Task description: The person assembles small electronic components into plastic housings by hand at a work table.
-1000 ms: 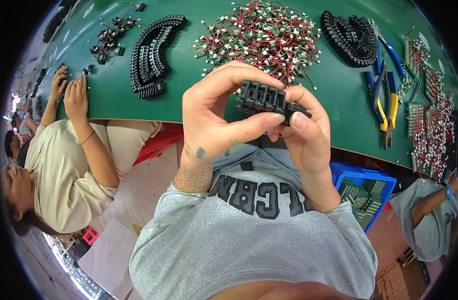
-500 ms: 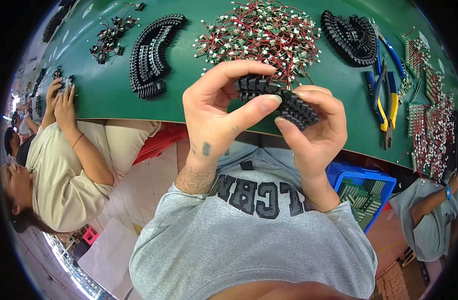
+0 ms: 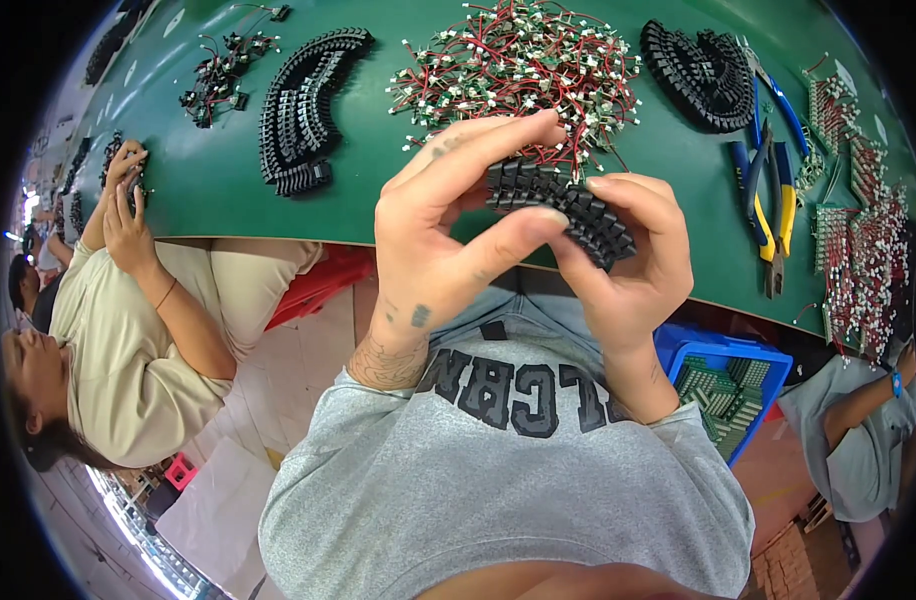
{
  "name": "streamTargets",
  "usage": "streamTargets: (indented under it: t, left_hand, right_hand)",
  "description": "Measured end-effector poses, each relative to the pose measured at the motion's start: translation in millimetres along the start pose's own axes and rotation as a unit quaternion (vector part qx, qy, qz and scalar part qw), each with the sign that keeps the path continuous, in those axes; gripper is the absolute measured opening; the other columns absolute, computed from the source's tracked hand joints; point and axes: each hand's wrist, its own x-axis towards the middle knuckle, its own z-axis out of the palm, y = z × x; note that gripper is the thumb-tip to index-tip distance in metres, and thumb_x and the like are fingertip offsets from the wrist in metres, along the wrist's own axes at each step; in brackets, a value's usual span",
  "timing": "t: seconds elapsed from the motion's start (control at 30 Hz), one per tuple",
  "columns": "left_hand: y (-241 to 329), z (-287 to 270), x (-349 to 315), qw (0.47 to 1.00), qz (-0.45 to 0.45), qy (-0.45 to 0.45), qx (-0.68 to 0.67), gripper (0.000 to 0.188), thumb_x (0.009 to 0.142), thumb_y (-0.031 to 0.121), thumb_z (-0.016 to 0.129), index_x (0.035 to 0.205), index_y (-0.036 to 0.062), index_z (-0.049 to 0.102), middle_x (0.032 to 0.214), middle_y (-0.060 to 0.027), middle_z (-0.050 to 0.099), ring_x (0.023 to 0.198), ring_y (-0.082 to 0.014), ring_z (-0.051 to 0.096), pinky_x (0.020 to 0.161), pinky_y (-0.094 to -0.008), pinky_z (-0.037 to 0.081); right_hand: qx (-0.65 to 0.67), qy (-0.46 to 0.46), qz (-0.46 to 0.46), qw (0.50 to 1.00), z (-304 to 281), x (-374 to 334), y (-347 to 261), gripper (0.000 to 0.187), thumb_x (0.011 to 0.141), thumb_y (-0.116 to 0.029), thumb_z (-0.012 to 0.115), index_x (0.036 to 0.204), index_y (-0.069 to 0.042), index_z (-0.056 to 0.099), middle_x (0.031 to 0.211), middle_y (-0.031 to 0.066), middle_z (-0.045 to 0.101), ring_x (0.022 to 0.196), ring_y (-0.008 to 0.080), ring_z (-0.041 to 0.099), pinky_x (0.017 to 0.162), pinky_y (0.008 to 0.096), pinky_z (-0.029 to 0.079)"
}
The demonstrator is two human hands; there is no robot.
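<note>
Both of my hands hold a curved strip of black ribbed plastic parts (image 3: pixel 563 205) in front of my chest, above the near edge of the green table (image 3: pixel 218 190). My left hand (image 3: pixel 448 230) grips its left end with thumb below and fingers over the top. My right hand (image 3: pixel 628 265) clasps the right end. Just beyond the strip lies a big heap of small parts with red and white wires (image 3: pixel 518 65).
Rows of black strips (image 3: pixel 303 110) lie at the left and a black pile (image 3: pixel 698 60) at the right. Blue-and-yellow pliers (image 3: pixel 768 190) and wired parts (image 3: pixel 858 250) are further right. A person (image 3: pixel 128 330) works at the left, another person (image 3: pixel 858 420) at the right. A blue crate (image 3: pixel 728 385) stands below.
The black strip has turned and stretched out to the right between my hands, curving downward. The person at the left has shifted their hands on the table.
</note>
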Motion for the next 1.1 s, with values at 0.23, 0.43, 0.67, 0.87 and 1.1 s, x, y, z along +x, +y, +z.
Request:
streamTargets:
  t: [0.23, 0.43, 0.67, 0.87, 1.1]
  left_hand:
    - [9.5, -8.6, -1.8, 0.994, -0.062, -0.065, -0.056, 0.05, 0.062, -0.003, 0.078, 0.11, 0.0001, 0.066, 0.102, -0.0105, 0.067, 0.083, -0.0158, 0.063, 0.071, -0.0221, 0.051]
    - [8.3, -1.2, -7.5, 0.997, -0.063, -0.029, -0.038, 0.044, 0.06, -0.004, 0.078, 0.103, -0.0001, 0.068, 0.101, -0.0118, 0.067, 0.083, -0.0153, 0.063, 0.068, -0.0216, 0.05]
    - [-6.7, -1.7, -8.7, 0.999, 0.029, -0.027, -0.007, 0.042, 0.059, -0.003, 0.079, 0.099, -0.0005, 0.069, 0.098, -0.011, 0.067, 0.085, -0.0152, 0.063, 0.069, -0.0213, 0.05]
    - [-6.2, 4.4, -5.0, 0.997, 0.062, -0.051, 0.013, 0.045, 0.059, -0.001, 0.08, 0.103, 0.0004, 0.068, 0.096, -0.0096, 0.066, 0.084, -0.0146, 0.061, 0.069, -0.0218, 0.049]
    - [-9.0, 9.3, -14.6, 0.999, 0.031, -0.025, 0.034, 0.05, 0.062, -0.002, 0.077, 0.111, 0.0013, 0.066, 0.097, -0.01, 0.065, 0.082, -0.0146, 0.059, 0.07, -0.0233, 0.05]
  right_hand:
    - [0.118, -0.026, 0.06, 0.991, -4.2, 2.2, -1.9, 0.046, 0.059, 0.0, 0.078, 0.103, -0.003, 0.064, 0.095, 0.0078, 0.064, 0.082, 0.018, 0.058, 0.076, 0.0282, 0.049]
    - [0.154, -0.056, 0.065, 0.984, -8.6, 4.8, 0.9, 0.044, 0.059, -0.001, 0.079, 0.101, -0.002, 0.065, 0.096, 0.0095, 0.064, 0.081, 0.0183, 0.058, 0.077, 0.0284, 0.048]
    - [0.126, -0.05, 0.042, 0.99, -14.8, 10.9, 3.4, 0.042, 0.058, -0.001, 0.08, 0.098, -0.001, 0.066, 0.097, 0.0111, 0.065, 0.084, 0.0188, 0.059, 0.078, 0.0285, 0.048]
    - [0.173, -0.08, 0.09, 0.977, -25.0, 8.7, 8.5, 0.041, 0.058, 0.0, 0.079, 0.097, -0.001, 0.067, 0.097, 0.0121, 0.065, 0.088, 0.0199, 0.06, 0.079, 0.0293, 0.049]
    - [0.159, -0.095, 0.064, 0.981, -27.8, 12.5, 7.1, 0.041, 0.059, 0.0, 0.079, 0.098, -0.001, 0.067, 0.097, 0.0125, 0.064, 0.09, 0.0205, 0.059, 0.08, 0.0303, 0.049]
